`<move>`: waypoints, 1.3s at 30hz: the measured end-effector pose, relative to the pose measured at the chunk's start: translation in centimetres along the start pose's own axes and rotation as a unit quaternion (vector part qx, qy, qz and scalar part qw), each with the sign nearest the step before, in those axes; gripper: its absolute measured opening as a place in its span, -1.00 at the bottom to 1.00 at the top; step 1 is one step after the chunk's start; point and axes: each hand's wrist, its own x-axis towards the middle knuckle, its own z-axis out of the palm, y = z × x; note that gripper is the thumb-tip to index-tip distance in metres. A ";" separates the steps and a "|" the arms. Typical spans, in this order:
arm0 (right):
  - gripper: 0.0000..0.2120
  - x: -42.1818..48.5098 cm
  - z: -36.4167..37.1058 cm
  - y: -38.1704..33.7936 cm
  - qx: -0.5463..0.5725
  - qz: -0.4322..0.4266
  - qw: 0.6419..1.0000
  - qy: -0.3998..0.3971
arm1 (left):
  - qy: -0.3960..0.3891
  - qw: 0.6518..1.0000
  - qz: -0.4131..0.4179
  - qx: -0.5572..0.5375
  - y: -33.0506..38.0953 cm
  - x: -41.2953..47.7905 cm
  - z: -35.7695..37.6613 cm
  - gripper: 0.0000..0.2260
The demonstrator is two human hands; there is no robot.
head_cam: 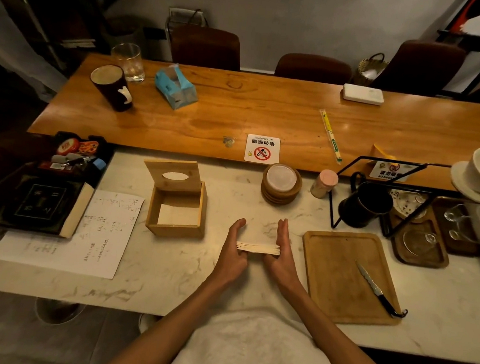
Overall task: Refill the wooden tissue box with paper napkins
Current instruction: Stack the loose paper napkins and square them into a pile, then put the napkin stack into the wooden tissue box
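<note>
Hands pressing inward: your left hand (233, 251) and right hand (283, 256) squeeze a stack of paper napkins (258, 247) between flat palms, over the marble counter (165, 274). Just left sits the wooden tissue box (178, 205), hinged lid up, white napkin inside

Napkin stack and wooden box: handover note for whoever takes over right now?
Left hand and right hand: palms press the napkin stack from both sides, squaring it over the marble counter.
Wooden tissue box: to the left of the stack, hinged lid up, a white layer at the bottom.
Done: box opened, stack gathered.
Left: lower the stack into the box, close the lid.
</note>
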 end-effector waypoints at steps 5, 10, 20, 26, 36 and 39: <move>-0.23 0.1 0.3 -0.4 0.014 -0.008 1.000 0.003 | 0.001 1.000 0.004 0.000 0.0 -0.1 0.0 -0.28; -0.23 0.0 0.2 -0.3 0.020 -0.014 1.000 0.000 | 0.005 1.000 -0.003 -0.012 0.4 0.0 0.0 -0.29; -0.22 0.5 0.2 0.9 0.012 -0.011 1.000 0.013 | 0.003 1.000 -0.004 -0.025 0.6 0.1 0.3 -0.24; -0.27 0.7 0.0 1.0 0.005 -0.059 0.998 0.032 | 0.037 0.999 0.011 -0.009 0.9 0.3 0.1 -0.58; -0.38 1.8 -0.6 0.2 -0.437 -0.257 0.861 0.046 | 0.037 0.994 0.073 0.077 0.3 0.9 -1.1 -0.74; -0.46 2.8 0.5 -1.5 -0.546 -0.205 0.812 -0.030 | 0.035 0.993 0.069 0.087 0.6 1.4 -1.6 -0.74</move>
